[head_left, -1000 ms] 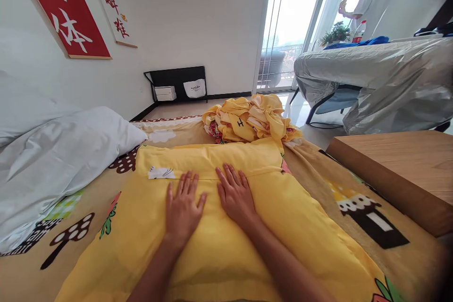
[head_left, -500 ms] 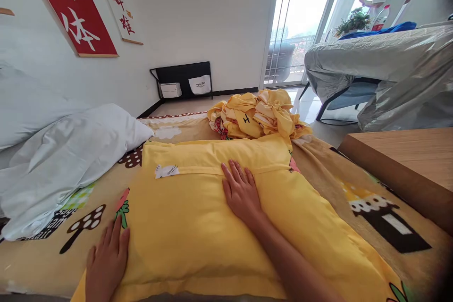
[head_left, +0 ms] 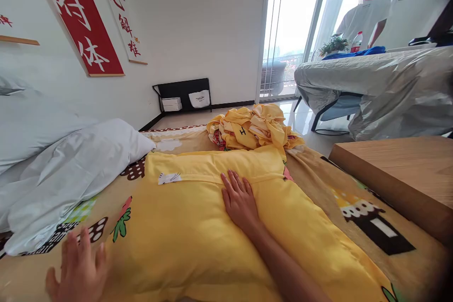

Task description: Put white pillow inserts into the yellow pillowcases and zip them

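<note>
A plump pillow in a yellow pillowcase (head_left: 177,231) lies flat across the bed in front of me. My right hand (head_left: 241,200) rests palm down on its top, fingers spread near the seam of the pillowcase flap. Off the pillow's left side, my left hand (head_left: 79,264) is raised with fingers apart, holding nothing and slightly blurred. Beneath everything is a tan patterned bedsheet (head_left: 357,245) with mushroom and house prints.
Crumpled yellow bedding (head_left: 251,127) is heaped behind the pillow. White bedding (head_left: 81,160) lies at left, and a wooden board (head_left: 399,165) borders the right. Beyond stand a plastic-covered table (head_left: 375,75) and a person (head_left: 368,14) by the window.
My left hand has lifted off the pillow's left edge and moved left. My right hand stays on the pillow. The view has tilted up, and more of the person by the window shows.
</note>
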`<action>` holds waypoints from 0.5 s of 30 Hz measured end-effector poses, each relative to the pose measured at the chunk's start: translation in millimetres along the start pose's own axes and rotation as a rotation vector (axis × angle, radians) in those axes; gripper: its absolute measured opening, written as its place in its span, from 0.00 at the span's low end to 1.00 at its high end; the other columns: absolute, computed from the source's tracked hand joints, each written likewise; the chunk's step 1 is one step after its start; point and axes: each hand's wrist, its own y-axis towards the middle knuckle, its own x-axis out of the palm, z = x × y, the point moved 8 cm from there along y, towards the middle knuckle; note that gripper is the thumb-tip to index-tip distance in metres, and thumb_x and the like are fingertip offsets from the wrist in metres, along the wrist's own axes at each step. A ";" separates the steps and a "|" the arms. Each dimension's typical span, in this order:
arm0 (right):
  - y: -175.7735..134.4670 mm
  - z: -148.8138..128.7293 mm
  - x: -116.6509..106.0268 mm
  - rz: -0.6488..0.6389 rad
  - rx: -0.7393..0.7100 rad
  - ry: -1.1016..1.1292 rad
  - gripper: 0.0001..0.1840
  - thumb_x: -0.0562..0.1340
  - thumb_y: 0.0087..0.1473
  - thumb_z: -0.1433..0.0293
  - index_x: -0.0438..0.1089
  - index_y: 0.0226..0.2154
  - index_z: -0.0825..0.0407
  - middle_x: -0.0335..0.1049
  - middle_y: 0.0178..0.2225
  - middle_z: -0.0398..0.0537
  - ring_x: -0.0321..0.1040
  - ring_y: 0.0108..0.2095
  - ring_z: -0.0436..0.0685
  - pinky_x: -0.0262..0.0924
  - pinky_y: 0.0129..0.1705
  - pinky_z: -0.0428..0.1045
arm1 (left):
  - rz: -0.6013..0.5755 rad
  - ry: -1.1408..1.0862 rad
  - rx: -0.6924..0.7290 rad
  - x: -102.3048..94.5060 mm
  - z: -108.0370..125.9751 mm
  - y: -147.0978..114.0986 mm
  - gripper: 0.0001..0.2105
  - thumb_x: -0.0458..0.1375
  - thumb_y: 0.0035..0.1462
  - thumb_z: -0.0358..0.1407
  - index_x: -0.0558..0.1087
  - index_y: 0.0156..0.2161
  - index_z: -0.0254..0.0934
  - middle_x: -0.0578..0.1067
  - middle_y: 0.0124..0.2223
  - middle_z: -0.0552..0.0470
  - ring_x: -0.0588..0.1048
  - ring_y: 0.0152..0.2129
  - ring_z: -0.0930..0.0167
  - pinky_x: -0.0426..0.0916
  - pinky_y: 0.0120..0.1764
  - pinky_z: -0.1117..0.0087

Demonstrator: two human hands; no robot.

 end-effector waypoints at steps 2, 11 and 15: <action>0.5 0.5 0.1 0.005 0.008 0.002 0.25 0.47 0.66 0.65 0.56 0.64 0.48 0.50 0.66 0.47 0.45 0.66 0.56 0.41 0.65 0.58 | 0.107 -0.070 0.179 -19.0 69.4 12.1 0.30 0.41 0.65 0.42 0.39 0.69 0.45 0.48 0.70 0.43 0.52 0.65 0.57 0.48 0.62 0.45; -14.0 2.9 -3.4 0.017 -0.059 -0.114 0.26 0.47 0.66 0.65 0.52 0.65 0.48 0.46 0.67 0.46 0.44 0.66 0.56 0.41 0.65 0.57 | -0.143 -0.170 0.604 61.7 248.7 -22.2 0.25 0.43 0.66 0.39 0.51 0.67 0.44 0.54 0.68 0.51 0.55 0.64 0.67 0.43 0.65 0.55; -29.4 16.4 -11.5 0.012 -0.062 -0.159 0.29 0.48 0.66 0.61 0.49 0.66 0.47 0.44 0.67 0.46 0.43 0.66 0.57 0.41 0.65 0.58 | -0.144 -0.146 0.537 78.2 212.7 -22.5 0.26 0.43 0.66 0.43 0.49 0.68 0.46 0.51 0.69 0.54 0.51 0.66 0.68 0.41 0.65 0.56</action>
